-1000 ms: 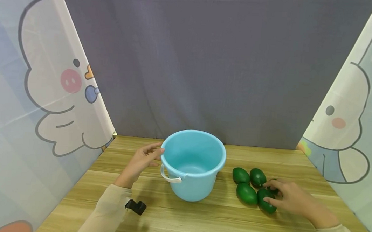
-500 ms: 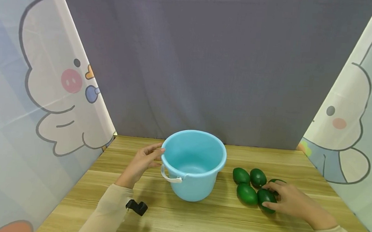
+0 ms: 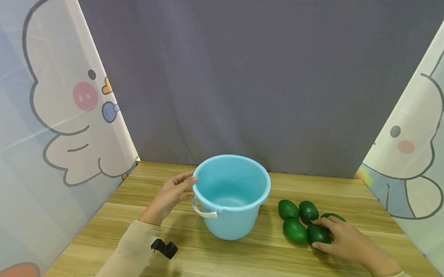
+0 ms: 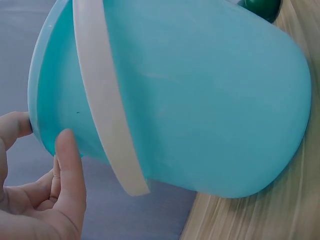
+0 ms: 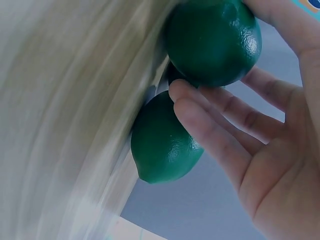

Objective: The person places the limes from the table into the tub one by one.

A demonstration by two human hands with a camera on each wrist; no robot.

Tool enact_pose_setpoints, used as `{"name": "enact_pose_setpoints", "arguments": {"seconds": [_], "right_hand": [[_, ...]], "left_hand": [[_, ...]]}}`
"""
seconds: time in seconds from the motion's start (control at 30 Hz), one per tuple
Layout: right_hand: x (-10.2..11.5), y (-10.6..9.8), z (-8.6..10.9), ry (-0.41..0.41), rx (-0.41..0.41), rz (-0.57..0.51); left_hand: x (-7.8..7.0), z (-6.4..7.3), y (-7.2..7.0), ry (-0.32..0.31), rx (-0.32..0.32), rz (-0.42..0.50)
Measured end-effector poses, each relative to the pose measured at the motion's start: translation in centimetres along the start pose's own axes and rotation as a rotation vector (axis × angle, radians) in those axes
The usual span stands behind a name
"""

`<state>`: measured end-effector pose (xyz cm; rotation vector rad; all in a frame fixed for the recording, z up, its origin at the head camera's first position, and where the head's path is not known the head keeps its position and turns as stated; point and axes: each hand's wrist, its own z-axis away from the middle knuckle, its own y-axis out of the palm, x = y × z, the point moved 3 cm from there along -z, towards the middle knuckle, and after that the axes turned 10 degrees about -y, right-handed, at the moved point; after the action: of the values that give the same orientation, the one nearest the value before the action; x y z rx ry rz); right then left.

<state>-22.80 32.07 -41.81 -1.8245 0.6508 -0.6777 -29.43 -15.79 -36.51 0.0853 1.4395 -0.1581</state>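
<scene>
A light blue bucket (image 3: 229,222) stands upright on the table, with its white handle (image 3: 204,214) hanging at the near left. My left hand (image 3: 169,195) holds the left rim of the bucket. In the left wrist view, its fingertips touch the bucket's edge. On the right, my right hand (image 3: 348,242) curls its thumb and fingers round a dark green lime (image 3: 316,234), the nearest of a small group. That same lime (image 5: 214,45) touches the table in the right wrist view; a second lime (image 5: 165,142) lies just beyond the fingers.
Several other limes lie close together: a left one (image 3: 288,209), a front one (image 3: 295,231), a back one (image 3: 308,211), and one partly behind the right hand (image 3: 334,216). A grey curtain (image 3: 240,81) hangs behind the wooden table (image 3: 238,267); printed cartoon cloths flank it.
My right hand has moved slightly left and settled round the nearest lime. The lime behind it shows more now and has shifted slightly right. The left hand and bucket stay almost still.
</scene>
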Motion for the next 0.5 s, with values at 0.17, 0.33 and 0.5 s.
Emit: {"name": "enact_pose_setpoints", "arguments": {"seconds": [0.17, 0.33, 0.5], "right_hand": [[0.25, 0.04, 0.04, 0.009, 0.009, -0.012], [0.52, 0.10, 0.07, 0.061, 0.052, -0.059], [0.70, -0.05, -0.02, 0.136, 0.096, -0.105]], "left_hand": [[0.07, -0.15, 0.14, -0.017, 0.030, 0.047], [0.00, -0.18, 0.19, -0.023, 0.049, 0.094], [-0.11, -0.10, 0.15, -0.025, 0.052, 0.113]]}}
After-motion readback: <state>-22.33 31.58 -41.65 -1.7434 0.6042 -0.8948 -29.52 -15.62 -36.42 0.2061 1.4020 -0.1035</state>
